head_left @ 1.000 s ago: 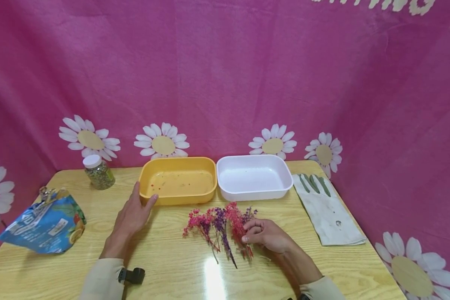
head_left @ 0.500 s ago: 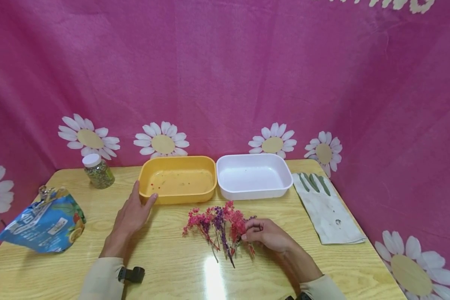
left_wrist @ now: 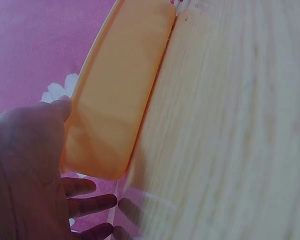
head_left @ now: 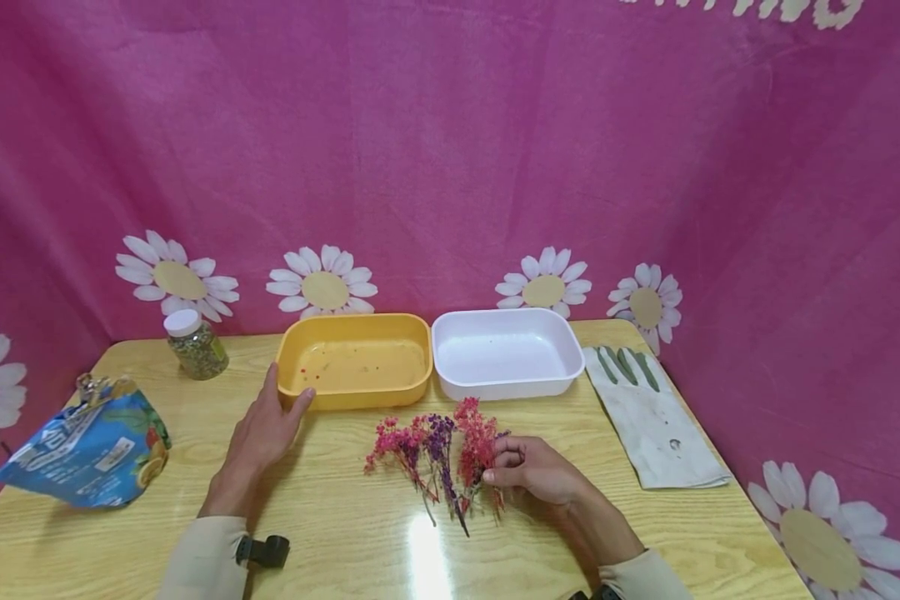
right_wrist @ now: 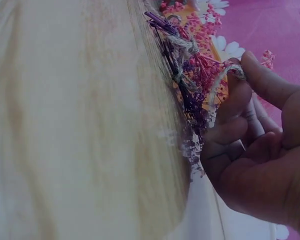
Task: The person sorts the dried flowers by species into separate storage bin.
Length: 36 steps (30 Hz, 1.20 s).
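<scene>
My right hand [head_left: 536, 473] pinches a twine tie [right_wrist: 221, 80] between thumb and index finger; in the right wrist view the twine runs to a bunch of pink dried flowers [head_left: 477, 446]. Beside that bunch lie purple dried flowers [head_left: 441, 442] and another pink bunch [head_left: 397, 442], on the table's middle. Purple sprigs [right_wrist: 194, 150] show below the held bunch in the right wrist view. My left hand [head_left: 264, 429] touches the near left corner of a yellow tub [head_left: 356, 400]. Its thumb rests at the rim, and its other fingers are extended past the tub's end.
A white tub [head_left: 510, 389] stands against the yellow one. Far right, a pale cloth [head_left: 667, 442] carries several green pods [head_left: 630, 367]. At left are a white-lidded jar [head_left: 201, 354] and a clipped blue bag [head_left: 93, 458]. A pink curtain [head_left: 450, 167] hangs behind the table [head_left: 330, 533].
The pink bunch at my right hand leaned left half a second ago and now stands straighter, with its flower heads shifted slightly right. My left hand stays at the yellow tub.
</scene>
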Motion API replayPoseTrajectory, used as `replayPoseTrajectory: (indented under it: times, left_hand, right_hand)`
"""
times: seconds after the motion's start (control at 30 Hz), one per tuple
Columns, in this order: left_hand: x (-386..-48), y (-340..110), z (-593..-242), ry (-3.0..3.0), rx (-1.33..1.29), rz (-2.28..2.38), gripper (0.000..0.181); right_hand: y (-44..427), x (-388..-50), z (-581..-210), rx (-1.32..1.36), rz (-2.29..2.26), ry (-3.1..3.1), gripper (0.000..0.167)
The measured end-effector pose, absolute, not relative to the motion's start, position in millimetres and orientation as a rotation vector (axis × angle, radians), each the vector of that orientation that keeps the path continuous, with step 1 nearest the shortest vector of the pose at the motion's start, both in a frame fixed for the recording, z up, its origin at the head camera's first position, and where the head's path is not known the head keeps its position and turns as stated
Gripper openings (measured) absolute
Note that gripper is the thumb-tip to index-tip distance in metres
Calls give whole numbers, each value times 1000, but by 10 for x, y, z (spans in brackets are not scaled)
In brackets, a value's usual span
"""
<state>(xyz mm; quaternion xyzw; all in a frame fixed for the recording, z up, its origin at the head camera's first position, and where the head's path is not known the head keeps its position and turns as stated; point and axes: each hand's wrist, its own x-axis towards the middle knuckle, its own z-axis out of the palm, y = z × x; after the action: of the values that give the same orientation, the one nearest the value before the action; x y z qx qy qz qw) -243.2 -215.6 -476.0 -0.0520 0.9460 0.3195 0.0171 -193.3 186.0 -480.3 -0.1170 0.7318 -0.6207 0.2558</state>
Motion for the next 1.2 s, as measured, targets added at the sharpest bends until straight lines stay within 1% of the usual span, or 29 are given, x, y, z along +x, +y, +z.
replayPoseTrajectory:
  times: [0.27, 0.6, 0.83, 1.0, 1.2]
  left_hand:
    - [-2446, -2159, -4749, 2938, -170, 997, 93]
    - [-2459, -2157, -4740, 2919, -180, 1002, 95]
    - [-2471, -2153, -4721, 2918, -201, 1033, 95]
    - [-2480, -2151, -4715, 2890, -195, 1137, 90]
    - [-2474, -2166, -4678, 2865, -198, 1178, 91]
  right_hand:
    - [1818, -1915, -4722, -294, -1714, 1999, 16]
    - [1759, -1899, -4602, -225, -1694, 2131, 31]
    - [1717, -1959, -4449, -190, -1731, 2173, 35]
    - [1636, -2074, -4383, -209, -1766, 2201, 32]
    - [1529, -2252, -4333, -207, -1782, 2214, 26]
